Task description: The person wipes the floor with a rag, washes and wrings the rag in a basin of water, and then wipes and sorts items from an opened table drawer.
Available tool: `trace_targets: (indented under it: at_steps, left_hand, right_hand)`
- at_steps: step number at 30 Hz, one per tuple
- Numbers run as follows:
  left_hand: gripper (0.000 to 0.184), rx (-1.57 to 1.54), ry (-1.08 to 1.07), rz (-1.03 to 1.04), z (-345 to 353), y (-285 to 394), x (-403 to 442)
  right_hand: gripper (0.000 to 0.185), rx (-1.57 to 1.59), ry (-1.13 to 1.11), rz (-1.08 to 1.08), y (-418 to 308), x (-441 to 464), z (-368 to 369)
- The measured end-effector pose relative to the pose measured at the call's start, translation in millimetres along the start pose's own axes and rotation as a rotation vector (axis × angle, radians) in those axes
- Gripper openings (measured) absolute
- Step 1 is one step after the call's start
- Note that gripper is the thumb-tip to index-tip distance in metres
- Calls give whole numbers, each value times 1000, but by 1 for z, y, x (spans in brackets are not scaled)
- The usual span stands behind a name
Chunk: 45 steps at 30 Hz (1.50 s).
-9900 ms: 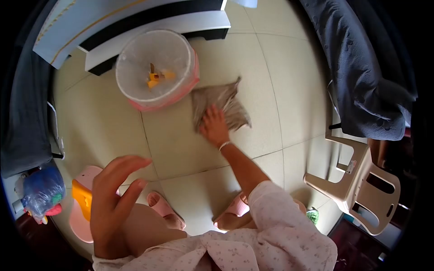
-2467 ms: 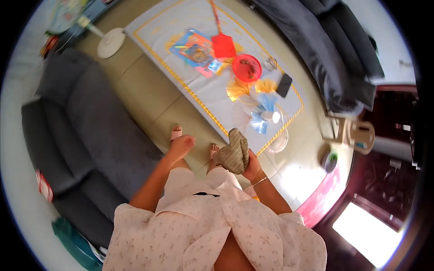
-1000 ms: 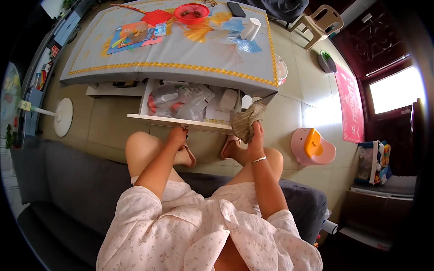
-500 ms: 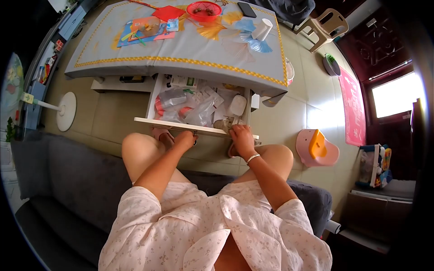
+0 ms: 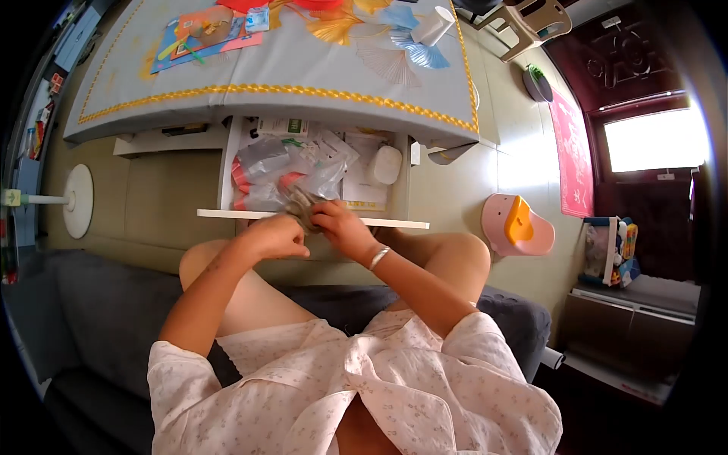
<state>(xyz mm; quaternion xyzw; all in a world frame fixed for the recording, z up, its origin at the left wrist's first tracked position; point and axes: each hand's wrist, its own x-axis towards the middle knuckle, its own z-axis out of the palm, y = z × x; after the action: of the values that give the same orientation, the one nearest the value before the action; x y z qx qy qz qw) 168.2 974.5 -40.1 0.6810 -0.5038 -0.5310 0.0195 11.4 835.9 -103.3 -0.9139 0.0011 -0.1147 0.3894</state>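
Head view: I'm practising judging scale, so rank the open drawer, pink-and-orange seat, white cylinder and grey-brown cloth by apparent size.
1. Open drawer
2. Pink-and-orange seat
Unranked: white cylinder and grey-brown cloth look alike in size; the cloth is blurred and partly hidden.

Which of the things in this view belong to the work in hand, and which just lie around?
In use:
cloth, in the right hand
open drawer
left hand, close to the cloth

Just about:
plastic bags inside the drawer
pink potty
reddish mat
beige chair
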Motion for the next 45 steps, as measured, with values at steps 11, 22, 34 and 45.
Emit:
trace_targets:
  at_steps: [11, 22, 34, 45]
  left_hand:
    - [52, -69, 609, 424, 33, 15, 78]
    - [30, -251, 470, 587, 23, 24, 95]
    - [35, -848, 628, 186, -4, 13, 106]
    - [30, -1978, 797, 200, -28, 4, 102]
  right_hand:
    - [33, 672, 31, 788, 12, -37, -71]
    - [104, -19, 255, 1388, 181, 1, -27]
    - [81, -218, 335, 856, 123, 30, -39]
    - [62, 1020, 680, 857, 46, -11, -91]
